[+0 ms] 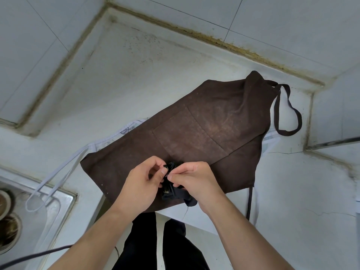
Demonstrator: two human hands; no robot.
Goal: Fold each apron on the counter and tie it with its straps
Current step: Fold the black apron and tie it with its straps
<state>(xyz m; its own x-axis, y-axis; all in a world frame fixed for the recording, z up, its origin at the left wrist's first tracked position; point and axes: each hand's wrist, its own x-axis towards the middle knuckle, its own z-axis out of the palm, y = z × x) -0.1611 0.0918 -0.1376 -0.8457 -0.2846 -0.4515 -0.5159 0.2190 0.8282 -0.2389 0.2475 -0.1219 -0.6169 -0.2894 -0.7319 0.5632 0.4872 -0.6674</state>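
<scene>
hands (167, 180) pinching black bundle (171, 189) (over brown apron (204, 121))

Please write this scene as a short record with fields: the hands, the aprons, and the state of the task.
left hand: pinches the black bundle
right hand: pinches the black bundle
black bundle: small, dark, bunched, held over the brown apron
brown apron: spread flat on the counter, unfolded, neck loop at far right
white apron: mostly hidden under the brown apron; its straps trail toward the sink
task state: brown and white aprons not yet folded

A kitchen: tiled walls (39, 36), stained white counter (120, 75), steel sink (58, 203).
</scene>
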